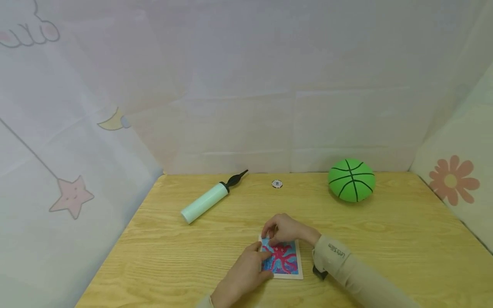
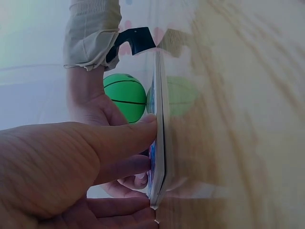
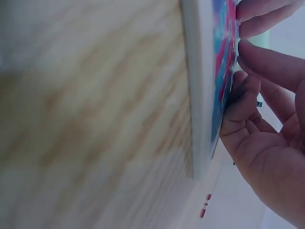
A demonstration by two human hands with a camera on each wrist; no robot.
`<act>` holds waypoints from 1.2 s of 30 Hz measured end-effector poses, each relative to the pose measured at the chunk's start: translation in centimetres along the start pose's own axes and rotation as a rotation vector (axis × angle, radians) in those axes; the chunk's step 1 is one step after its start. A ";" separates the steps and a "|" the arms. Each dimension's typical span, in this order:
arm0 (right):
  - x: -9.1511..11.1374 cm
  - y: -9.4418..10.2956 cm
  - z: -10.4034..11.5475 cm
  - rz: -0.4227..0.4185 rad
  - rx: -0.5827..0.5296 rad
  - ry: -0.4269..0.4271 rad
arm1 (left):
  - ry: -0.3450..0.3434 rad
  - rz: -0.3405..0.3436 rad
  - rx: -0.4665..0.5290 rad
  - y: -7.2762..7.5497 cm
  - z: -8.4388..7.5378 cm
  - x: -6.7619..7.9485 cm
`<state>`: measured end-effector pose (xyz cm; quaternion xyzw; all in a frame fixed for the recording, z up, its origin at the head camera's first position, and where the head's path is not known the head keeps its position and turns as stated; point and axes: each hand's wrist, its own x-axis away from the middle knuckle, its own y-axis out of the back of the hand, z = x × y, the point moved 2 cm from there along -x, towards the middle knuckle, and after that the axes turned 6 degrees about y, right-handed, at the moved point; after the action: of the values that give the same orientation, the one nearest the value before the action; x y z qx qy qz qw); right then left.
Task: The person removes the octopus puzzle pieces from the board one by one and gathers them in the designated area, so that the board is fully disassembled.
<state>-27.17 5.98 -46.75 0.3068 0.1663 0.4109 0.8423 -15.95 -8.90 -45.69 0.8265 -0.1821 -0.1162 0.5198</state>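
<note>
Both hands [image 3: 267,157] touch a white-edged colourful picture [image 3: 222,67] on the wood-grained table [image 3: 100,109].

We reach our left hand [image 1: 246,268] forward, its thumb [image 1: 265,276] and fingers [image 1: 254,247] spread; our right hand [image 1: 285,228] bends inward just beyond it, fingers curled, forearm [image 1: 360,268] slanting in from the right.

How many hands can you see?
2. The left hand is over the left edge of the octopus picture, and the right hand is over its far edge. I can't see any others.
</note>
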 end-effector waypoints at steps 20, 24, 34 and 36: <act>0.2 0.3 1.1 0.027 0.013 0.026 | -0.005 -0.011 0.006 -0.1 0.1 0.0; 0.2 0.2 1.1 0.044 0.004 -0.004 | -0.005 -0.007 -0.007 -0.1 0.0 0.1; 0.1 0.1 1.0 0.064 0.057 -0.031 | -0.018 -0.011 -0.019 0.0 -0.1 0.2; 0.1 0.1 1.0 0.066 0.065 -0.024 | -0.017 -0.013 -0.018 0.0 -0.2 0.3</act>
<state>-26.60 5.75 -45.89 0.3441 0.1591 0.4290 0.8199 -15.65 -8.86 -45.65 0.8221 -0.1802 -0.1284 0.5247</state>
